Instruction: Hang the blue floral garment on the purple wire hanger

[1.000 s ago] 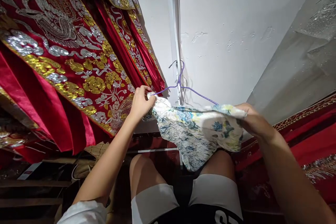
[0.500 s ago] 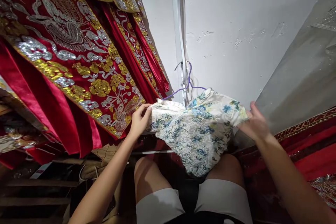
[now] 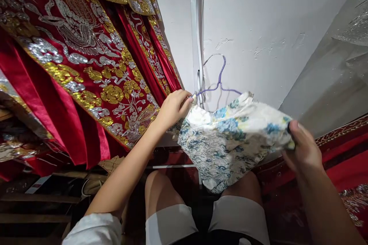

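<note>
A white blouse (image 3: 221,141) with blue and green flowers hangs on a purple wire hanger (image 3: 220,80), spread out above my knees. My left hand (image 3: 176,107) pinches the blouse at its left shoulder, beside the end of the hanger. At the other side my right hand (image 3: 306,145), a little blurred, grips the end of the right sleeve and pulls it outward. The hanger's hook stands up in front of the white wall, touching no rail that I can see.
Red costumes (image 3: 115,84) with gold and silver sequins hang at the left. A white upright pole (image 3: 196,26) runs down the white wall (image 3: 258,15). Clear plastic sheeting (image 3: 339,76) covers the right side, with red cloth (image 3: 345,164) below it.
The blouse and its hanger have moved to the right. My left hand has shifted inward to the shoulder, and my right hand has closed on the sleeve and moved right.
</note>
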Demonstrator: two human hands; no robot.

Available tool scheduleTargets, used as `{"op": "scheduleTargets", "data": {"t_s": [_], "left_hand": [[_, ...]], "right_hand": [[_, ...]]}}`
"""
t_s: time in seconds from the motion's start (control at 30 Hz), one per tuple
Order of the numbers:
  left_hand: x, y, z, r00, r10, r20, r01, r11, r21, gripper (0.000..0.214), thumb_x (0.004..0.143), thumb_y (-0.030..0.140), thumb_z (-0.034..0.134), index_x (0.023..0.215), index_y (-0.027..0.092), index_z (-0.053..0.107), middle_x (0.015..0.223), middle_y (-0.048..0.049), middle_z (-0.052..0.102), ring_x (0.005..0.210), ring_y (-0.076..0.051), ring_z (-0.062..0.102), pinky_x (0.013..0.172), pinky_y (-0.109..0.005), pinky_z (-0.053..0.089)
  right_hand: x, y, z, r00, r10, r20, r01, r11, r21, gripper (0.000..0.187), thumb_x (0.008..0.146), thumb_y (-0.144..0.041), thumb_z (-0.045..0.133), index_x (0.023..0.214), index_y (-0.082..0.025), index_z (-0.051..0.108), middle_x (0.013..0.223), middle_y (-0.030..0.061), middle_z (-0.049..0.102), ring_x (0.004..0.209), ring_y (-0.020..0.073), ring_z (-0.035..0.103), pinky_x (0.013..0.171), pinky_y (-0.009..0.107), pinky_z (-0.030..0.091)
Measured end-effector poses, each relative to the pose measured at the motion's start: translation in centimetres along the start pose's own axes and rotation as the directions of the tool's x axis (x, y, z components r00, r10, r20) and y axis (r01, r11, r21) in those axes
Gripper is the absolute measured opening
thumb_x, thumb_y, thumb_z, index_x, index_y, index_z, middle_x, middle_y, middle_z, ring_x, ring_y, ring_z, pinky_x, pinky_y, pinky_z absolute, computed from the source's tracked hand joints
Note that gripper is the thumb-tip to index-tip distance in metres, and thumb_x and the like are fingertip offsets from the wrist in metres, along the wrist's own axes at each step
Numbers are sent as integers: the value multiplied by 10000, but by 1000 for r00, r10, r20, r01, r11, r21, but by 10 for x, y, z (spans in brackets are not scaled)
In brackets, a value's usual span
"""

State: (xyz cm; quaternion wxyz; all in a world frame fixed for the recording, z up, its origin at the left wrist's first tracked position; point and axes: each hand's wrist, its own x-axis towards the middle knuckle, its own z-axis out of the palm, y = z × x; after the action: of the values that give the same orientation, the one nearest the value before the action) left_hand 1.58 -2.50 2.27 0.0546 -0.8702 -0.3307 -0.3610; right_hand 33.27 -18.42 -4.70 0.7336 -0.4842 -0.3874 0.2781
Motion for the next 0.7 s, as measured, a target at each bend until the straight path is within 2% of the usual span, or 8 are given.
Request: {"op": "scheduleTargets", "data": {"t_s": [0.07,0.17,0.23,0.3,0.4,0.47,0.53,0.7], "left_hand": [[-15,-1,11,997,53,58,-55,998,33,266,1030,321,446,1062,168,661,967,-112,696,930,-249,635,884,-417,502],[-44,-2,31,980,150,133,-147,989,-32,278,1028,279,403,1069,164,653,978,-131,710,967,-261,655,939,-455,514],[-62,-1,42,973,187,132,-163,971,-176,282,1030,246,377,1077,176,647,1042,-132,724,1080,-257,670,1009,-447,518],[-74,3,48,974,205,99,-164,932,-322,284,1031,219,363,1080,187,641,1087,-124,729,1216,-251,649,1090,-438,497],[-83,14,44,976,215,31,-176,867,-466,244,1022,227,407,1084,192,640,1086,-118,736,1268,-255,641,1130,-438,483],[-84,26,38,982,187,21,-148,838,-525,196,1002,266,483,1088,198,645,1108,-123,743,1224,-264,671,1089,-429,514],[-83,39,31,990,136,28,-96,815,-572,179,980,305,549,1082,203,654,1123,-129,750,1156,-265,702,1021,-408,550],[-81,53,22,999,31,-19,-36,729,-684,281,948,463,624,1004,197,695,1051,-130,766,988,-248,737,903,-373,583]], "right_hand": [[-28,-10,-11,931,36,363,19,989,-148,375,836,-628,680,950,-299,819,755,89,770,791,336,770,619,422,641],[-59,-29,-11,515,148,845,192,940,-282,416,826,-572,740,1179,-360,795,945,82,812,903,320,776,738,391,643],[-63,-31,0,357,166,919,280,920,-275,490,825,-532,777,1286,-369,740,1035,67,811,946,285,772,831,361,627],[-53,-18,16,421,130,898,373,877,-302,461,890,-468,730,1338,-363,699,1021,49,807,916,249,770,837,346,626],[-29,26,47,647,-109,755,605,677,-420,613,943,-351,641,1535,-345,484,1319,91,705,1170,294,694,977,454,590],[-17,59,71,593,-285,753,745,548,-380,864,902,-298,658,1652,-266,228,1604,172,432,1450,370,461,1125,562,473],[-11,85,96,472,-433,768,851,452,-268,992,883,-292,649,1671,-235,50,1668,203,281,1529,404,312,1186,638,365],[-2,104,136,273,-730,626,940,340,-13,936,906,-308,578,1651,-322,11,1340,121,576,1295,334,539,1104,577,433]]}}
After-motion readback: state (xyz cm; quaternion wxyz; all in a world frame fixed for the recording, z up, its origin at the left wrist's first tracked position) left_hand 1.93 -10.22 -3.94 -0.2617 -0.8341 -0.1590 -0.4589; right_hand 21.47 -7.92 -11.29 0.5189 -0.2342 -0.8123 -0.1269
